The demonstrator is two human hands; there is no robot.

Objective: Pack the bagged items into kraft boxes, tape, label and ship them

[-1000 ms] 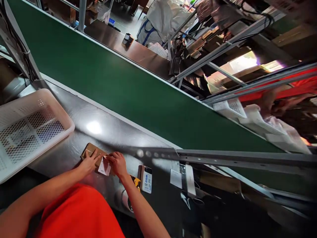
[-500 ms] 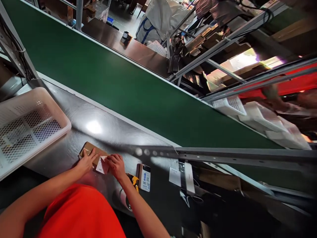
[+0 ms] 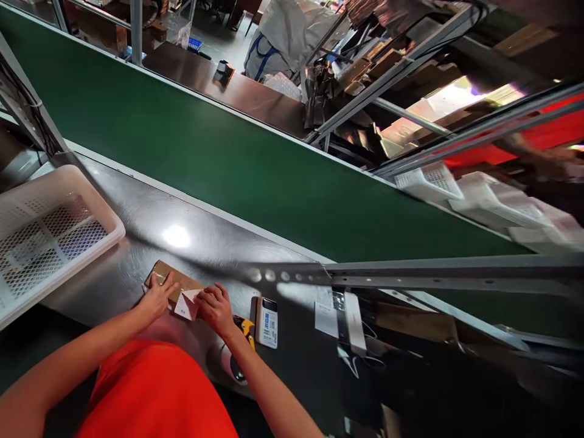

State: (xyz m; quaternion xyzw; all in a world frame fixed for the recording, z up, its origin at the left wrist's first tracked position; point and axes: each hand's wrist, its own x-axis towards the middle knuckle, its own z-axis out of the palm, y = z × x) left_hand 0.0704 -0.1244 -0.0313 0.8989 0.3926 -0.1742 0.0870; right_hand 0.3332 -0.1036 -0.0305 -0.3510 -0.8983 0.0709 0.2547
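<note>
Two bare hands met over a small brown box (image 3: pixel 188 282), which lay on the table just left of center in the lower half of the frame. Our left hand (image 3: pixel 157 297) rested on its left part, fingers spread apart and pressing the top without closing around anything. Our right hand (image 3: pixel 215 307) had its fingers curled and drawn together on the edge of a white label (image 3: pixel 185 305), one part of which looked folded back over the box. Beneath us, the metal table (image 3: pixel 132 207) was brushed and finely scratched, with a bright glare left of center. We had a white plastic basket (image 3: pixel 117 234) at the left edge, and below the middle a yellow-and-black tool (image 3: pixel 247 331) beside a phone-like device (image 3: pixel 269 323). A green conveyor belt (image 3: pixel 205 158) sloped from upper left to lower right, bordered by a pale rail. Beyond it, in the upper middle, we saw a brown counter (image 3: pixel 260 100) and a big whitish sack (image 3: pixel 285 30) with blue straps. At the right edge, a co-worker's red clothing (image 3: pixel 547 137) showed, blurred, behind white baskets (image 3: pixel 429 181).
</note>
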